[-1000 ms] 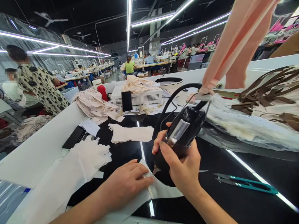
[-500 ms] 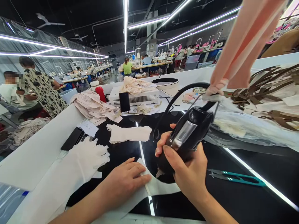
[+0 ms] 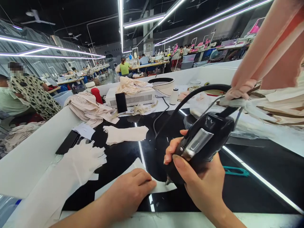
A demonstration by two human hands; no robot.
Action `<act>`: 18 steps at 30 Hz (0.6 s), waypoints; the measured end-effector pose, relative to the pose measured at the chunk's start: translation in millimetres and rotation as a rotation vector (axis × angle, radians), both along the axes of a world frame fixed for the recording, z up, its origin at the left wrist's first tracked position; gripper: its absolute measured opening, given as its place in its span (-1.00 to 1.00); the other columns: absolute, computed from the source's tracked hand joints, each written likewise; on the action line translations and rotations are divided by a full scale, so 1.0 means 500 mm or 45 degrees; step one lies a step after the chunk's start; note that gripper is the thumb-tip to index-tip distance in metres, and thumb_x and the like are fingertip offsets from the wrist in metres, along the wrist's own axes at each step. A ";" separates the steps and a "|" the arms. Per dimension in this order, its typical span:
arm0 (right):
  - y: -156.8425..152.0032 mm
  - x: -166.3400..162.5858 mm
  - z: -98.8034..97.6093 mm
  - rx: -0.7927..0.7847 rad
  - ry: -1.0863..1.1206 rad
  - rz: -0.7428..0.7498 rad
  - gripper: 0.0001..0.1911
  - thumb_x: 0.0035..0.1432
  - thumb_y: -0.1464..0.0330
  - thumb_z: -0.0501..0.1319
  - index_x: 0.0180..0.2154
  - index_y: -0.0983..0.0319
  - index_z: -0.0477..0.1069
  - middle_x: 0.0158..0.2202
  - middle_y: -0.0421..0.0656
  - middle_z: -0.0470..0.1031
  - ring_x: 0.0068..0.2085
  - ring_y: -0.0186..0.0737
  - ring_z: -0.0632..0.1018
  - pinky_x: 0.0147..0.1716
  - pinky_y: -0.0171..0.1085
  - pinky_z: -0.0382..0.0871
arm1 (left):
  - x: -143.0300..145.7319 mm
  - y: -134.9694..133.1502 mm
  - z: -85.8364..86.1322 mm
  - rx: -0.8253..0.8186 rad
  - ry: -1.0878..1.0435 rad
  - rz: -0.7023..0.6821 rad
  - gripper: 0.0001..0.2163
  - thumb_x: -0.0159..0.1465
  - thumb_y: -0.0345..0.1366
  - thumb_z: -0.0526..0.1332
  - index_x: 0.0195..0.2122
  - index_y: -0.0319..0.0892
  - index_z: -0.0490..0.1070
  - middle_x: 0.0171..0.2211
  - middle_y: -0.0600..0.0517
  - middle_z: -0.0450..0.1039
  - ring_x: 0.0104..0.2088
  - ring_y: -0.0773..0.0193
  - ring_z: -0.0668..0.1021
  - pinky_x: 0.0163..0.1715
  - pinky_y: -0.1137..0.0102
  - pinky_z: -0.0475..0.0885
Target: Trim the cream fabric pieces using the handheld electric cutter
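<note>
Right hand [image 3: 205,182] wraps a chunky black corded tool [image 3: 200,139], long axis slanting, metal tip [image 3: 168,182] aimed down-left at a thin white fabric piece [image 3: 136,164] on the glossy black tabletop [image 3: 251,193]. Left hand [image 3: 131,188] rests on the fabric, can't really tell if it's pinching.

A garment-sewing workshop is indicated by rows of white sewing machines [image 3: 160,58] along long wood-topped tables [image 3: 149,65], a seated worker in a lime-green top [image 3: 124,68], heaped pale-pink cloth pieces [image 3: 89,107], and straight white tube lights [image 3: 121,25] below a dark ceiling [image 3: 83,9]
</note>
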State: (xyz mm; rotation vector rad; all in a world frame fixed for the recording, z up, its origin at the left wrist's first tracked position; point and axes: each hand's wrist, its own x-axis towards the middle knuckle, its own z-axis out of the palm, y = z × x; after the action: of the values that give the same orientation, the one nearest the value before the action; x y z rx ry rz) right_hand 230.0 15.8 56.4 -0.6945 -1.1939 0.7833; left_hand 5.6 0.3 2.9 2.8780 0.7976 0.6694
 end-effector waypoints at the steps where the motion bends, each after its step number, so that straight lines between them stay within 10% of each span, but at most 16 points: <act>1: -0.001 -0.003 0.004 0.002 0.008 -0.008 -0.69 0.31 0.21 0.58 -0.04 0.03 0.54 -0.29 -0.26 0.67 -0.45 -0.24 0.64 -0.46 -0.28 0.66 | -0.001 -0.001 -0.001 0.001 -0.009 -0.003 -0.69 0.50 -0.61 0.18 0.18 -0.21 0.48 0.00 -0.09 0.64 0.01 0.13 0.70 0.07 0.35 0.71; 18: 0.010 -0.039 0.012 -0.011 0.020 0.016 -0.73 0.34 0.24 0.53 -0.06 0.07 0.50 -0.30 -0.26 0.65 -0.44 -0.25 0.62 -0.45 -0.26 0.66 | -0.002 -0.011 0.000 0.068 -0.038 0.016 -0.70 0.57 -0.60 0.11 0.21 -0.21 0.47 -0.01 -0.10 0.63 0.02 0.15 0.70 0.10 0.34 0.70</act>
State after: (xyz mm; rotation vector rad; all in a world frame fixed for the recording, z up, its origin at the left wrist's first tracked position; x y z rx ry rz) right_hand 210.5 20.7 62.4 -0.6875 -1.1821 0.8038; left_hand 4.8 -5.2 2.9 2.9050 0.8072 0.7447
